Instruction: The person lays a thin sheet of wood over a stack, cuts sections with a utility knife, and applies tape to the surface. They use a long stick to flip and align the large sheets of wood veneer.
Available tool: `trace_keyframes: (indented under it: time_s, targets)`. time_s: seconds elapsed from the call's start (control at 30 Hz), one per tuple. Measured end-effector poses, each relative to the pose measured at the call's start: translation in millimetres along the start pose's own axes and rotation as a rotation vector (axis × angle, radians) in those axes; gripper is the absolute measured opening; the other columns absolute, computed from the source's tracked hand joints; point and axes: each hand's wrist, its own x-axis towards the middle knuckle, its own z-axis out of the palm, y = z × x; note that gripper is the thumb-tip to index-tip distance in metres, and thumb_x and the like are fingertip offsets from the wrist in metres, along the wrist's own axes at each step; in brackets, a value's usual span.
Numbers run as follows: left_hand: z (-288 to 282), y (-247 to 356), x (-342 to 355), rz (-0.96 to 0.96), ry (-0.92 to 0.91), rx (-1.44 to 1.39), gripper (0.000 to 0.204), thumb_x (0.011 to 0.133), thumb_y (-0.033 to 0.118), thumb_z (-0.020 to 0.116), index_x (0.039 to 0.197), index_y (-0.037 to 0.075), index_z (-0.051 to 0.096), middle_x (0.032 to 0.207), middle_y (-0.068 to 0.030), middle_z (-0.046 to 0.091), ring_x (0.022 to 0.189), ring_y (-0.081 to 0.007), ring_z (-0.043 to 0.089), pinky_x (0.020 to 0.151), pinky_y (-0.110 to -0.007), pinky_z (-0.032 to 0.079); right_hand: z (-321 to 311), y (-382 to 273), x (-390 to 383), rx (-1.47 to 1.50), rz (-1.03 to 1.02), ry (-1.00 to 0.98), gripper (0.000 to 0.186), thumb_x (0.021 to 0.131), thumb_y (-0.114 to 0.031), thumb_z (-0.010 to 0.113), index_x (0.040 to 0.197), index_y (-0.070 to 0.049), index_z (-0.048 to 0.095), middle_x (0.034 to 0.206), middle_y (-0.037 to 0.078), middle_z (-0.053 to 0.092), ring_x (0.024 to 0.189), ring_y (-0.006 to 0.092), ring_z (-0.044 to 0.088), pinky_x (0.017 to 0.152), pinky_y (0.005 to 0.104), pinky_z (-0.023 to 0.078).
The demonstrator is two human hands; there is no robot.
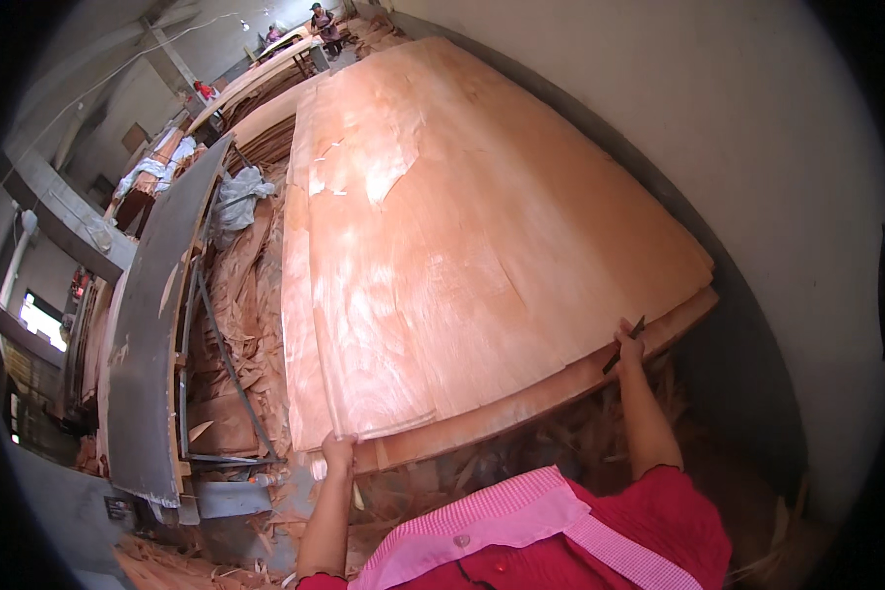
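A broad stack of thin orange-brown wood veneer sheets (482, 265) stretches away in front of me, with torn, lifted patches on its top sheet. At the stack's near left corner, my left hand (339, 454) is closed on the edge of a veneer sheet; its fingertips are partly hidden. My right hand (630, 346) is at the near edge further right, its fingers closed around a slim dark knife-like tool (612, 362). That hand also touches the veneer edge. Just below the top sheets, the thicker near edge of the stack (521, 411) shows between my hands.
Left of the stack stands a long dark-topped table (157, 324) on a metal frame (211, 324). Veneer scraps (236, 344) litter the gap and the floor by me. A wall (747, 128) borders the right side. Far off, a person (324, 28) is near other veneer piles.
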Motion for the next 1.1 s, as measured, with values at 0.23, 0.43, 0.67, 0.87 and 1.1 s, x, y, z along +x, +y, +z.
trace_keyframes:
  time_s: [0.23,0.43,0.67,0.87,1.1]
  targets:
    - [33.7,-76.4,-8.4,0.16,0.212,0.117,0.013,0.065,0.001,0.057,0.077,-0.002,0.056,0.067,-0.0073,0.058,0.058,-0.016,0.054,0.05,-0.03,0.046,-0.7,-23.3,-2.7,-0.418,-0.068,0.016,0.059,0.066,0.006,0.048,0.124,0.002,0.039,0.126,0.011,0.044,0.109,0.0199,0.045,0.088,0.0266,0.034]
    - [48.0,-64.8,48.9,0.105,0.175,-0.008,0.012,0.067,-0.001,0.055,0.079,-0.002,0.057,0.068,-0.0071,0.058,0.059,-0.0155,0.054,0.053,-0.028,0.045,34.6,-8.9,40.6,-0.496,-0.133,0.005,0.06,0.063,0.007,0.048,0.122,0.0,0.043,0.122,0.012,0.048,0.102,0.0204,0.051,0.08,0.0262,0.04]
    - [60.3,-74.6,26.2,0.053,0.135,-0.005,0.013,0.067,-0.003,0.053,0.079,-0.002,0.057,0.067,-0.0049,0.056,0.056,-0.0141,0.052,0.051,-0.027,0.044,23.5,7.8,58.3,-0.419,-0.061,0.034,0.062,0.062,0.008,0.047,0.123,0.0,0.043,0.126,0.011,0.045,0.109,0.0206,0.048,0.082,0.0237,0.04]
    - [66.7,-57.5,56.8,0.022,0.078,-0.067,0.011,0.067,-0.002,0.054,0.078,-0.001,0.056,0.066,-0.0035,0.055,0.054,-0.0129,0.052,0.049,-0.025,0.044,15.5,17.4,68.5,-0.377,-0.138,0.053,0.061,0.063,0.007,0.048,0.124,0.002,0.041,0.126,0.012,0.044,0.105,0.0203,0.049,0.079,0.0233,0.04]
    - [43.5,-74.0,60.1,-0.081,0.049,0.057,0.012,0.071,0.003,0.057,0.08,0.003,0.05,0.056,-0.0086,0.056,0.03,-0.013,0.039,0.026,-0.026,0.028,24.6,30.9,51.4,-0.272,-0.092,0.024,0.057,0.067,0.003,0.05,0.123,-0.009,0.044,0.095,0.005,0.055,0.076,0.0144,0.052,0.063,0.0264,0.045]
